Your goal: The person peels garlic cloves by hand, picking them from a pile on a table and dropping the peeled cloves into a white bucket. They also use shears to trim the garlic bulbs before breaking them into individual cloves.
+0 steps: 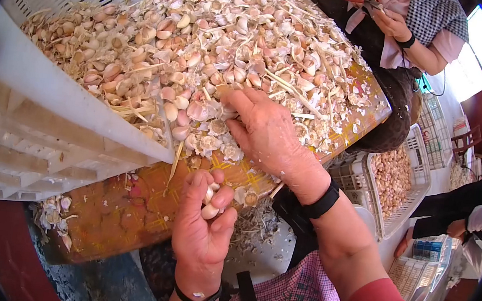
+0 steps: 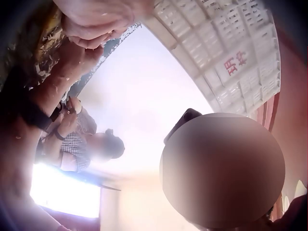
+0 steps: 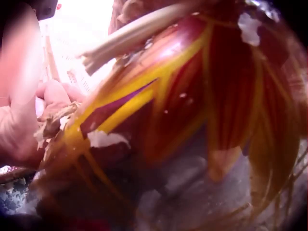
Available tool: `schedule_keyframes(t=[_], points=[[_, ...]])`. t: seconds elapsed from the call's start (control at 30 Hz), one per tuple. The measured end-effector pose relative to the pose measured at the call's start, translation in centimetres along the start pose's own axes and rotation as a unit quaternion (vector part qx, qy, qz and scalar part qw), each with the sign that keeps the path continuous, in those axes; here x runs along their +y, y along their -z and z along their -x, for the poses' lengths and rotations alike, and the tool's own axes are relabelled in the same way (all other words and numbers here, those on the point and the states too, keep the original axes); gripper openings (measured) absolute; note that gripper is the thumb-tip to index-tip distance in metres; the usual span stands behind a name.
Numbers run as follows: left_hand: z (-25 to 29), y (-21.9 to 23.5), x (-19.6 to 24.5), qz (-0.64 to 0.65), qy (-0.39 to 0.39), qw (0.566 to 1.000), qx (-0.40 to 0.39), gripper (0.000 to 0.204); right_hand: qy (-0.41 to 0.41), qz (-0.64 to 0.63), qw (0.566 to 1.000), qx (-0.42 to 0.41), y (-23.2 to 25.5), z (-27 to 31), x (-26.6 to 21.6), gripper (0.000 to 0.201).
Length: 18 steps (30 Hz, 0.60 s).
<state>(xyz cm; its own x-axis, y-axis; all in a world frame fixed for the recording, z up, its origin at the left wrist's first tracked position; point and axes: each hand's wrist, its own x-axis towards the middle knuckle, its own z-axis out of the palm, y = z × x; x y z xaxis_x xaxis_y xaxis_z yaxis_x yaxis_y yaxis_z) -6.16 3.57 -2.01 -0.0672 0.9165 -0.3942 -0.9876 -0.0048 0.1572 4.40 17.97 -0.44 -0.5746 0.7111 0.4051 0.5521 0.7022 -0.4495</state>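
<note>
My left hand [image 1: 205, 227] is turned palm up near the table's front edge, its fingers curled round several pale garlic cloves [image 1: 209, 211]. At the front of a big garlic heap [image 1: 205, 45], my right hand [image 1: 270, 131] has its fingertips down among cloves and papery skins, with a pale garlic clove [image 1: 228, 114] between thumb and fingers. In the left wrist view the left hand [image 2: 98, 21] shows at the top, beside the right forearm. Cloves in the left hand [image 3: 21, 106] are mostly hidden in the right wrist view.
A white plastic crate [image 1: 71, 125] leans tilted at the heap's left side. The yellow-brown patterned table [image 1: 126, 215] holds loose skins and stalks. Another person [image 1: 408, 39] works at the far side. Baskets of garlic [image 1: 392, 179] stand on the floor at right.
</note>
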Motion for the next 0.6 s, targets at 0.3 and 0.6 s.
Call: schedule_keyframes(t=[0.3, 0.6], points=[[-0.2, -1.8, -2.2, -0.172, -0.118, 0.978, 0.018, 0.029, -0.059, -0.356, 0.932, -0.022, 3.0, 2.3, -1.8, 0.024], [2.2, -2.4, -2.9, -0.304, -0.258, 0.909, -0.122, 0.03, 0.059, -0.413, 0.909, -0.02, 7.7, 4.7, -3.6, 0.021]])
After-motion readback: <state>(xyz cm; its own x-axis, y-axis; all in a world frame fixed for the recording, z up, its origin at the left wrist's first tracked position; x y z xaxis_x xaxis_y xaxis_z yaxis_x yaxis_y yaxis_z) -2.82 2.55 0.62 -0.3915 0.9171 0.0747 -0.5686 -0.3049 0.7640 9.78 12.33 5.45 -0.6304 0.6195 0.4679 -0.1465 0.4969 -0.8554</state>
